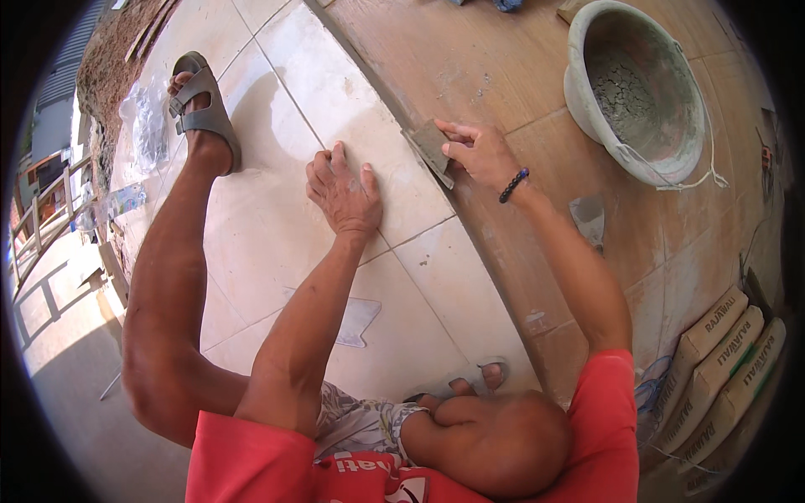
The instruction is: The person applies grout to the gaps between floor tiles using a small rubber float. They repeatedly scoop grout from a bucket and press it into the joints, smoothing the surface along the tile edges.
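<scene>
My left hand [344,189] rests with fingertips down and apart on the white floor tiles [293,75], close to a grout line. My right hand [478,155] grips a thin greyish rectangular piece [432,151], which is held at the long edge between the white tiles and the brown wood-look tiles [537,251]; its material I cannot make out. A white bucket [591,92] coated in grey, with grey mortar inside and a cord handle, stands beyond my right hand. A grey flat tool or scrap [587,220] lies near my right forearm.
My sandalled foot [201,109] is on the left tiles, beside crumpled clear plastic [147,126]. Several stacked paper sacks [708,369] lie at lower right. A railing [42,218] and a rough earth edge [117,50] border the left side. My bent knee [503,436] is at the bottom.
</scene>
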Demonstrator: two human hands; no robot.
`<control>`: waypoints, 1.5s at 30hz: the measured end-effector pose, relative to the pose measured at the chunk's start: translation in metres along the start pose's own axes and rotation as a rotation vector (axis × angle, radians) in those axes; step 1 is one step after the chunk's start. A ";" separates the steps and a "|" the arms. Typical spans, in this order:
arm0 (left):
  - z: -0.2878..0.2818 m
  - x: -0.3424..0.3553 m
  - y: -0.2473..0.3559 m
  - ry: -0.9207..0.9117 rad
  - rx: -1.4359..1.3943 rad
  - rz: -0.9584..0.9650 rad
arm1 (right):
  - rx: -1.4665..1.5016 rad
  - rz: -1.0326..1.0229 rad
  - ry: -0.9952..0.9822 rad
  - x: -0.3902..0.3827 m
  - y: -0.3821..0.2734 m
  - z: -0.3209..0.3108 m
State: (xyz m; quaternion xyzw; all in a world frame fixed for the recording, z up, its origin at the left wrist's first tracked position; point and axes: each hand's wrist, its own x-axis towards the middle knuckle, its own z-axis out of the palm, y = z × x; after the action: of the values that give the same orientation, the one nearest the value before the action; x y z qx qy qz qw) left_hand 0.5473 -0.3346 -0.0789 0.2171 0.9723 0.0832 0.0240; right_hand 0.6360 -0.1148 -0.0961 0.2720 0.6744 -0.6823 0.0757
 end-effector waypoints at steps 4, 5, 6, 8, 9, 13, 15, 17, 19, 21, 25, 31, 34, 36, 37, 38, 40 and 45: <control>0.012 0.006 0.002 0.056 0.013 0.022 | 0.053 0.092 0.073 -0.106 0.038 -0.010; 0.014 0.007 0.002 0.064 0.008 0.027 | 0.041 0.115 0.066 -0.132 0.048 -0.012; 0.015 0.007 0.000 0.075 0.011 0.031 | 0.034 0.134 0.054 -0.156 0.060 -0.012; 0.018 0.007 0.001 0.095 0.014 0.043 | -0.012 0.058 0.139 -0.207 0.082 -0.014; 0.019 0.007 0.002 0.097 0.013 0.046 | 0.008 0.100 0.146 -0.232 0.085 -0.016; 0.015 0.008 0.000 0.118 0.009 0.053 | -0.024 0.110 0.191 -0.322 0.120 -0.017; 0.018 0.004 0.000 0.114 -0.005 0.046 | -0.012 0.156 0.220 -0.374 0.144 -0.019; 0.012 0.005 -0.001 0.110 -0.007 0.032 | 0.017 0.342 0.183 -0.424 0.158 -0.025; 0.016 0.002 0.003 0.100 -0.006 0.028 | -0.006 0.439 0.186 -0.458 0.156 -0.036; 0.014 0.004 -0.001 0.120 0.008 0.038 | -0.072 0.444 0.193 -0.469 0.149 -0.044; 0.018 0.004 0.001 0.127 0.007 0.051 | 0.035 0.202 0.283 -0.381 0.117 -0.054; 0.017 0.004 -0.001 0.112 0.013 0.029 | 0.219 0.040 0.167 -0.213 0.083 -0.040; 0.016 0.007 -0.001 0.119 0.006 0.022 | 0.281 0.074 0.110 -0.180 0.066 -0.032; 0.019 0.004 0.002 0.113 -0.015 0.026 | 0.266 0.051 0.122 -0.184 0.083 -0.027; 0.020 0.004 0.003 0.113 -0.020 0.030 | 0.260 0.037 0.127 -0.186 0.090 -0.023; 0.020 0.005 0.000 0.118 -0.018 0.030 | 0.220 0.052 0.125 -0.193 0.094 -0.020; 0.020 0.006 -0.001 0.106 -0.003 0.029 | 0.136 0.088 0.125 -0.230 0.107 -0.018; 0.013 0.006 0.002 0.128 -0.007 0.040 | 0.067 0.147 0.186 -0.346 0.137 -0.023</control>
State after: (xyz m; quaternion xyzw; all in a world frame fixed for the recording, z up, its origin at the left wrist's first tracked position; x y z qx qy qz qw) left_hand 0.5438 -0.3287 -0.0919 0.2304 0.9671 0.1007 -0.0392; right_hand 0.9971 -0.1948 -0.0516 0.3852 0.6336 -0.6688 0.0533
